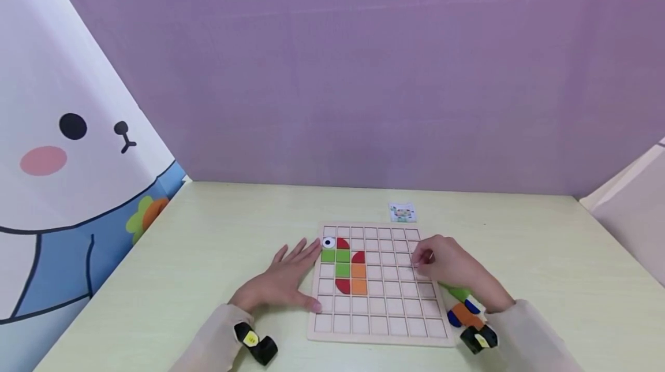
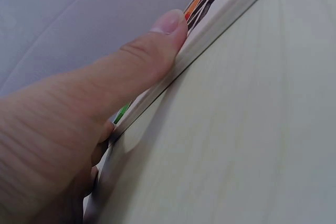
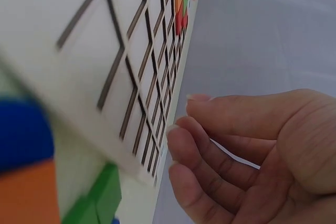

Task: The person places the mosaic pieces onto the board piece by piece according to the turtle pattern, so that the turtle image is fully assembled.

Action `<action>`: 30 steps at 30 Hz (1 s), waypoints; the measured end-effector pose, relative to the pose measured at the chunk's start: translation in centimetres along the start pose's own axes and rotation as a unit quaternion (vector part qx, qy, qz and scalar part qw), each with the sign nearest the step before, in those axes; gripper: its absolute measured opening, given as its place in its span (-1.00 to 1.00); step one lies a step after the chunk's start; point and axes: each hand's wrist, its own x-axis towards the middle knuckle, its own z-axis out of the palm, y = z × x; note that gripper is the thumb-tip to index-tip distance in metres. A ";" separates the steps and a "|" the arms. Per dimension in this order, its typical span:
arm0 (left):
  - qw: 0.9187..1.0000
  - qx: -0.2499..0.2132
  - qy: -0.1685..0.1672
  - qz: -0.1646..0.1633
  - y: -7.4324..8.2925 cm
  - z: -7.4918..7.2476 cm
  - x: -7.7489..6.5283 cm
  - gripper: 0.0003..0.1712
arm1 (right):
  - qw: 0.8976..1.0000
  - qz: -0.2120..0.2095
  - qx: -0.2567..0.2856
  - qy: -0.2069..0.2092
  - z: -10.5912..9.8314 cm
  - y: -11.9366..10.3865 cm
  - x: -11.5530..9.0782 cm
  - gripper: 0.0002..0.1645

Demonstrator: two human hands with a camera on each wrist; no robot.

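A pale wooden grid board (image 1: 378,305) lies on the table. On its left part sit an eye tile (image 1: 328,242), several green squares (image 1: 343,270), orange squares (image 1: 359,286) and red rounded pieces (image 1: 343,286). My left hand (image 1: 283,282) rests with spread fingers along the board's left side, its thumb (image 2: 169,22) against the edge in the left wrist view. Over the right edge of the grid hovers my right hand (image 1: 441,259), fingers loosely bent. In the right wrist view, a small gap separates its thumb (image 3: 236,113) from the fingertips, with nothing visible between them.
Loose orange (image 1: 467,315), green (image 1: 458,292) and blue (image 1: 454,319) pieces lie right of the board, partly under the right forearm. A small picture card (image 1: 402,212) lies beyond the far edge. A purple partition (image 1: 363,100) stands behind the table.
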 end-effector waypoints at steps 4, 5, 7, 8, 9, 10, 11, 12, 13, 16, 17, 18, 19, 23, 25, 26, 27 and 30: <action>1.000 0.002 0.000 -0.006 -0.1 0.0 -0.2 0.34 | 1.000 0.004 0.002 0.000 -0.4 0.6 -0.3 -0.90; 1.000 0.001 0.000 -0.008 -0.1 0.0 -0.3 0.34 | 1.000 0.007 0.001 0.000 -0.5 0.7 -0.3 -0.90; 1.000 0.002 0.001 -0.010 -0.2 0.0 -0.4 0.34 | 1.000 0.011 -0.003 0.000 -0.7 0.9 -0.4 -0.90; 1.000 -0.001 0.002 -0.009 -0.2 0.0 -0.4 0.34 | 1.000 0.018 -0.006 0.001 -0.8 1.0 -0.5 -0.89; 1.000 -0.001 0.003 -0.007 -0.1 0.0 -0.4 0.34 | 1.000 0.025 -0.008 0.001 -0.9 1.2 -0.6 -0.89; 1.000 -0.003 0.004 -0.004 -0.1 -0.1 -0.4 0.34 | 0.999 0.033 -0.011 0.002 -1.0 1.4 -0.7 -0.89; 1.000 -0.005 0.004 -0.002 0.0 -0.1 -0.3 0.33 | 0.999 0.039 -0.015 0.005 -1.2 1.6 -0.8 -0.89; 1.000 -0.005 0.004 0.001 0.0 -0.1 -0.3 0.33 | 0.999 0.043 -0.017 0.007 -1.3 1.8 -0.9 -0.89; 1.000 -0.007 0.004 0.003 0.1 -0.1 -0.2 0.33 | 0.999 0.046 -0.019 0.008 -1.4 2.0 -1.0 -0.89; 1.000 -0.008 0.004 0.005 0.2 -0.1 -0.1 0.33 | 0.998 0.053 -0.022 0.012 -1.7 2.7 -1.4 -0.90; 1.000 -0.009 0.004 0.005 0.2 -0.1 -0.1 0.33 | 0.998 0.054 -0.022 0.012 -1.8 2.9 -1.4 -0.90; 1.000 -0.009 0.004 0.005 0.2 -0.1 -0.1 0.33 | 0.998 0.058 -0.022 0.012 -1.8 3.0 -1.6 -0.90; 1.000 -0.008 0.004 0.004 0.2 -0.1 -0.1 0.33 | 0.998 0.061 -0.022 0.011 -1.8 3.2 -1.7 -0.90; 1.000 -0.005 0.004 0.003 0.1 -0.1 -0.1 0.33 | 0.998 0.065 -0.022 0.006 -2.0 3.7 -2.0 -0.88; 1.000 -0.002 0.003 0.004 0.0 -0.1 -0.1 0.33 | 0.998 0.063 -0.022 0.004 -2.0 4.0 -2.0 -0.87; 1.000 -0.001 0.004 0.004 0.0 0.0 0.0 0.34 | 0.998 0.062 -0.022 0.002 -2.0 4.2 -2.1 -0.86; 1.000 -0.001 0.004 0.005 0.0 0.0 0.0 0.34 | 0.998 0.062 -0.021 0.001 -2.0 4.3 -2.1 -0.86; 1.000 -0.002 0.004 0.006 0.0 0.0 0.0 0.34 | 0.998 0.065 -0.018 0.000 -1.9 4.5 -2.2 -0.86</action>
